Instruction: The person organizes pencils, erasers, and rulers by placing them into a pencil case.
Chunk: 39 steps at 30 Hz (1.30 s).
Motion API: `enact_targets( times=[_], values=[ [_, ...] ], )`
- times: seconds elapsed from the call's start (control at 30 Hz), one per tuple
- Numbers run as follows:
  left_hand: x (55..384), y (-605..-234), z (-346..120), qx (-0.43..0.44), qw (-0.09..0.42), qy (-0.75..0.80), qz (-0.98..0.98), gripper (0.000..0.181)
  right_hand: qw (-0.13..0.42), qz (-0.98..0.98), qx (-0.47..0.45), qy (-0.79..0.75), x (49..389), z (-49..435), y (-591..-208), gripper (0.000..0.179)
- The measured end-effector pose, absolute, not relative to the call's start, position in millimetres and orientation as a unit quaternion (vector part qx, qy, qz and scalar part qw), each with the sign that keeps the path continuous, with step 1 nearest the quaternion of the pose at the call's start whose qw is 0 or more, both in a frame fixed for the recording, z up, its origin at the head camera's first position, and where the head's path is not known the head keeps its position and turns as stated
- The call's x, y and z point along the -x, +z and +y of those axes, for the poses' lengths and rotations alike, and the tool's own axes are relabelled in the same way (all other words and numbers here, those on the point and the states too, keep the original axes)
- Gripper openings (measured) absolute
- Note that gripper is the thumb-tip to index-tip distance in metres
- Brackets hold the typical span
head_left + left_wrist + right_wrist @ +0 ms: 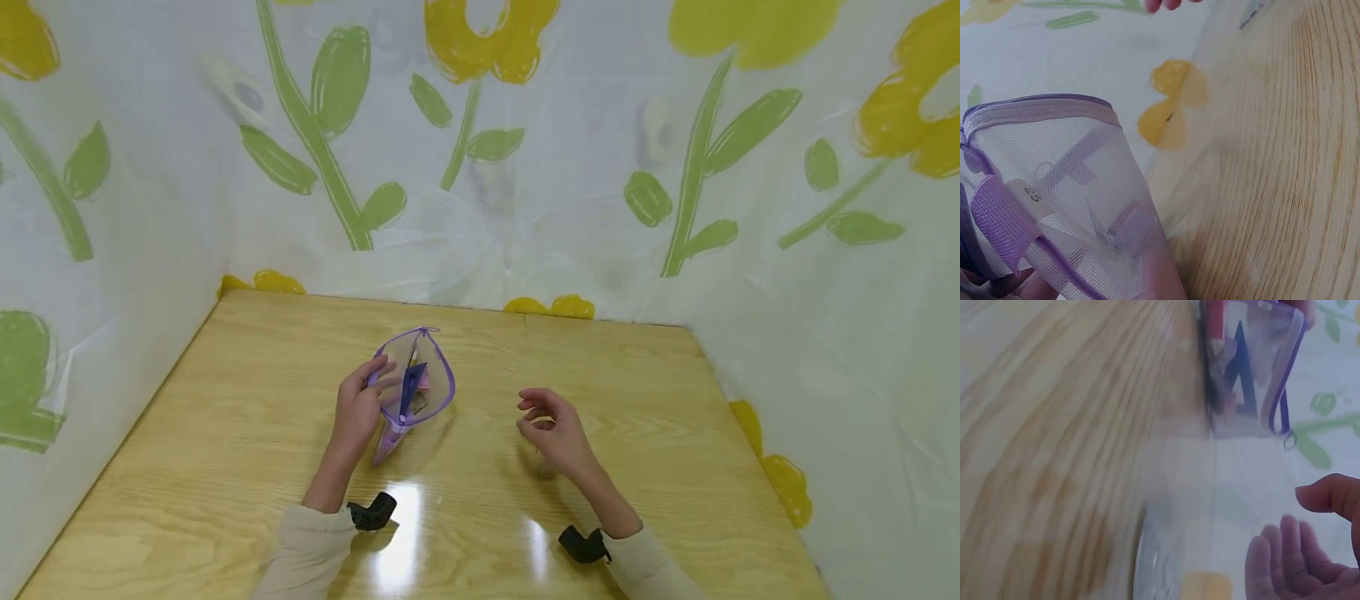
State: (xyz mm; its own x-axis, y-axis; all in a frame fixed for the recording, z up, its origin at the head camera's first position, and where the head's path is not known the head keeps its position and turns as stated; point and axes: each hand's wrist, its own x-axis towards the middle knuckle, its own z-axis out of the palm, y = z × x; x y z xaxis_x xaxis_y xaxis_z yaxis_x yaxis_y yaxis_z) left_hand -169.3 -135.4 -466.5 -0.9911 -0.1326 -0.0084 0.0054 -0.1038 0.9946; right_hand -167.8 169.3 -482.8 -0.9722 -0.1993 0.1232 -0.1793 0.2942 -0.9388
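Observation:
A see-through mesh pencil pouch [448, 367] with purple zipper edging gapes upward at the middle left of the table. My left hand [358, 410] grips its left rim. Inside the pouch, a blue set square [411, 390] and something pink [424, 381] show; other contents are partly hidden. In the left wrist view, a purple tab [1002, 215] stands out on the mesh side. Apart from the pouch, my right hand [557, 429] hovers over the table with loosely bent fingers and holds nothing visible. Below it lies a small clear object [545, 469], its kind unclear.
The wooden table [225, 417] reaches back to a white cloth wall [525, 242] printed with yellow flowers and green leaves. Similar cloth stands at the left and right sides. Each wrist carries a black camera mount [372, 511].

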Motion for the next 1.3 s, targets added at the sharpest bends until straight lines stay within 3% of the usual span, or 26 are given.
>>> enact_targets(
  times=[0.27, 0.77, 1.3],
  values=[
    [165.9, -469.3, -135.9, -0.046, 0.048, -0.739, -0.671, 0.056, -0.007, 0.848, 0.064, -0.526, 159.1, 193.2, -487.9, 0.054],
    [166.2, -468.0, -135.7, -0.051, 0.044, -0.741, -0.668, 0.056, 0.046, 0.910, 0.002, -0.411, 155.1, 205.5, -494.7, 0.073],
    [168.1, -467.4, -137.1, -0.053, 0.036, -0.745, -0.663, 0.055, 0.083, 0.913, 0.011, -0.398, 154.3, 198.8, -491.8, 0.063]
  ],
)
